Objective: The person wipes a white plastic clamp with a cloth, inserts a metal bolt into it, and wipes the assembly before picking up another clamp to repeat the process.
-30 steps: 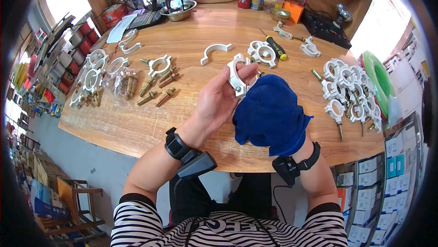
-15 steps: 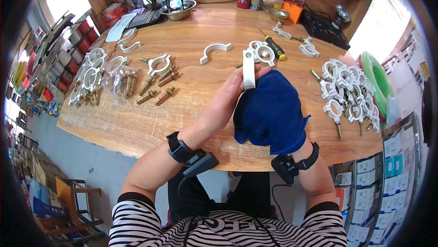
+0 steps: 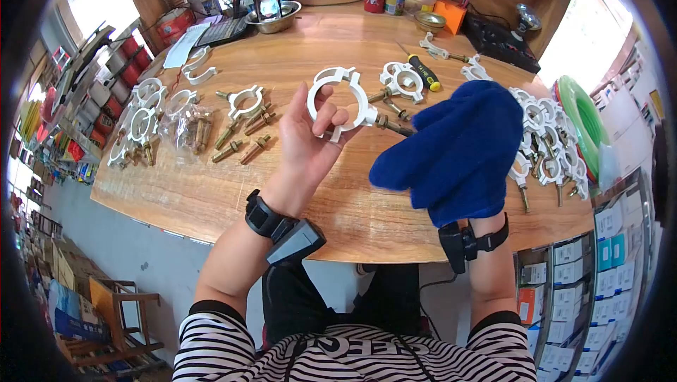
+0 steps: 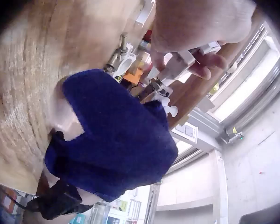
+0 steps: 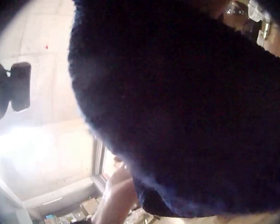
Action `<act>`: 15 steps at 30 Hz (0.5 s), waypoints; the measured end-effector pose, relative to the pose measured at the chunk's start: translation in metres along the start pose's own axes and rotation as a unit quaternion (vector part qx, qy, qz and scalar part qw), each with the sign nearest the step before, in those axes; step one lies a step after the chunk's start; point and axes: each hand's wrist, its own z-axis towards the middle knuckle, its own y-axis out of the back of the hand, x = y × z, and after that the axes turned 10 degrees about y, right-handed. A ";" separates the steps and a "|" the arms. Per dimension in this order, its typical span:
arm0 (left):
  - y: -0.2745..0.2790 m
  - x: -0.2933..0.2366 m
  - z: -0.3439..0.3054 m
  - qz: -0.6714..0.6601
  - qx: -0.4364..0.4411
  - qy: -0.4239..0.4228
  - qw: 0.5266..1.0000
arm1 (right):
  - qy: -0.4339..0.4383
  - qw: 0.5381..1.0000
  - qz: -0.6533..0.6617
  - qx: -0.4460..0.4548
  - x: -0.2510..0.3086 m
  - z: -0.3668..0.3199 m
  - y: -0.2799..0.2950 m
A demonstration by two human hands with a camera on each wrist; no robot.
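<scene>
Raised over the table's middle, my left hand [image 3: 307,142] holds a white ring clamp [image 3: 362,102], its curled fingers around the lower left side. From the clamp a metal bolt [image 3: 395,126] points right, toward the cloth. A blue cloth [image 3: 458,163] covers my right hand, whose fingers are hidden beneath it; only the wrist shows below. In the left wrist view, the cloth [image 4: 121,135] lies below my left hand [image 4: 200,25] and part of the clamp [image 4: 179,65]. Dark cloth [image 5: 177,102] fills most of the right wrist view.
Loose bolts [image 3: 255,149], clamps [image 3: 246,102] and a plastic bag [image 3: 187,128] lie at left. A half ring [image 3: 201,75] lies farther back. Behind my hands are joined clamps [image 3: 403,82] and a screwdriver [image 3: 424,73]. Piled clamps [image 3: 546,128] and green tubing [image 3: 584,117] are at right.
My hands have moved apart, left hand leftward and cloth-covered right hand rightward and up. The clamp has turned from edge-on to face-on, and its bolt now shows.
</scene>
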 end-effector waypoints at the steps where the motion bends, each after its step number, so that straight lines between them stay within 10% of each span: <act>1: 0.000 0.000 0.000 0.000 0.001 0.000 1.000 | 0.001 1.000 0.000 0.000 0.003 0.000 0.008; 5: 0.003 -0.003 0.001 -0.016 0.022 0.017 0.999 | 0.057 0.997 -0.043 0.010 0.014 0.010 0.044; 6: 0.004 -0.004 0.001 -0.026 0.030 0.022 0.999 | 0.150 0.924 -0.348 0.040 0.016 0.013 0.047; 7: 0.005 -0.005 0.001 -0.025 0.030 0.023 0.999 | 0.228 0.752 -0.616 0.066 0.017 0.015 0.047; 11: 0.010 -0.010 0.004 -0.032 0.083 0.042 0.995 | 0.172 0.693 -0.675 0.187 0.020 0.005 0.031; 13: 0.014 -0.014 0.005 -0.033 0.105 0.053 0.993 | 0.270 0.507 -0.763 0.297 0.004 0.014 0.030; 15: 0.019 -0.020 0.009 -0.033 0.150 0.062 0.986 | 0.258 0.539 -0.741 0.307 -0.008 0.020 0.009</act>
